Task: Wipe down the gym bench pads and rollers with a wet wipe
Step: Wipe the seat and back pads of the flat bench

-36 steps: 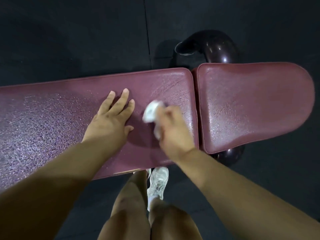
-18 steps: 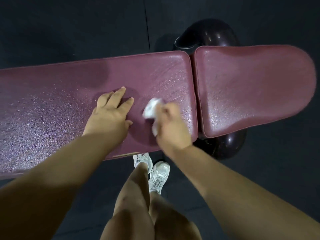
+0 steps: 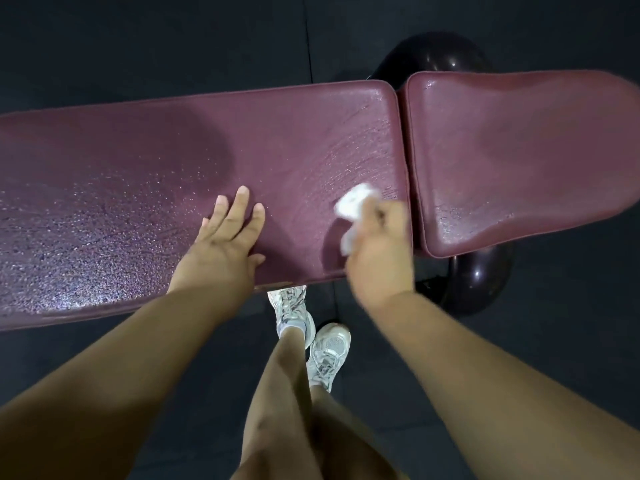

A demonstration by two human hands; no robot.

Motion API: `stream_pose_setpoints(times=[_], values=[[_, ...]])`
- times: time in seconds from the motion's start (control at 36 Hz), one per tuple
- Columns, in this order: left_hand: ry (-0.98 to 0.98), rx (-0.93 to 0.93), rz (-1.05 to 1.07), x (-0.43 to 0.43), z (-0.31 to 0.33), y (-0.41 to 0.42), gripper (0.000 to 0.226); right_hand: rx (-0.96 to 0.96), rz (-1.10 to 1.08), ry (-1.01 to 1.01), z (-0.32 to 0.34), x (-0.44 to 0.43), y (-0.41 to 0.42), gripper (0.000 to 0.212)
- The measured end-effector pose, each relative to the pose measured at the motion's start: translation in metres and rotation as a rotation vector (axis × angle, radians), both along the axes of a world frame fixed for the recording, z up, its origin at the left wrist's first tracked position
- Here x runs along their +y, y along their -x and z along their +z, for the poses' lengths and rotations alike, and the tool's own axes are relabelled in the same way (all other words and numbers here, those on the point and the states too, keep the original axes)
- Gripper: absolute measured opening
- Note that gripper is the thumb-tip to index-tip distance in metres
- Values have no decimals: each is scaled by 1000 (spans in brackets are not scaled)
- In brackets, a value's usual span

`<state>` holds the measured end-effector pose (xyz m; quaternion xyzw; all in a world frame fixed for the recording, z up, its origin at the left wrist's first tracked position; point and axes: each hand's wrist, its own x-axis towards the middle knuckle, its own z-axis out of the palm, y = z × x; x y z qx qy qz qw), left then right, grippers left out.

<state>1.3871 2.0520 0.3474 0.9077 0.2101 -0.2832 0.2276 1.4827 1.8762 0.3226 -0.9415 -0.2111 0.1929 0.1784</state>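
A long maroon back pad [image 3: 138, 161] runs across the view, with the shorter maroon seat pad [image 3: 512, 161] to its right across a narrow gap. My left hand [image 3: 225, 244] lies flat on the back pad near its front edge, fingers straight. My right hand [image 3: 377, 251] grips a crumpled white wet wipe [image 3: 353, 206] against the right end of the back pad, close to the gap. Wet streaks and droplets shine on both pads. A dark glossy roller [image 3: 481, 282] shows below the seat pad, and another roller [image 3: 433, 60] behind it.
Dark rubber floor [image 3: 138, 46] surrounds the bench, with a seam running back from the pad. My legs and white sneakers [image 3: 329, 351] stand just in front of the bench.
My right hand with the wipe has shifted right toward the gap between the pads. My left hand stays flat on the back pad. The view has shifted slightly.
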Motion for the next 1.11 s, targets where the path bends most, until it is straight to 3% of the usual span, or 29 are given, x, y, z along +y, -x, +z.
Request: stream_pose_setpoints(times=[0.08,0.14,0.22,0.28,0.36,0.42,0.47,0.56,0.61,0.67,0.72,0.83,0.97,1.03,1.11], values=[[3,1,4,1,0,1,67,51,445,-80,1,3,28,33],[11,-1,5,2,2,0,66,-3,567,-99,8,-5,21,26],[25,6,6,3,2,-1,65,-43,407,-39,9,-30,-5,35],[28,13,6,3,1,-1,65,-39,154,65,11,-47,-21,41],[34,32,0,4,0,-3,66,-10,-183,32,9,-61,-25,41],[41,49,-3,5,-1,-4,66,-11,-277,13,12,-51,-13,46],[38,58,-8,5,-1,-5,67,-60,-270,-21,9,-36,12,48],[36,59,-22,7,-1,-4,67,-28,-47,-156,5,-11,52,39],[39,63,-26,9,1,-5,66,-11,183,-116,-1,-8,68,43],[42,63,-26,10,2,-5,66,25,278,-57,-1,-8,64,31],[44,60,-36,12,4,-5,67,4,178,-80,5,-10,48,10],[57,62,-75,19,8,-4,68,-35,-239,-44,17,-16,17,39],[111,-21,-82,36,15,-1,60,-53,-616,-50,20,14,36,46],[109,-67,-85,47,17,3,55,-35,-581,-73,18,42,63,47],[47,-121,-109,67,17,10,56,75,-287,-68,14,82,104,49]])
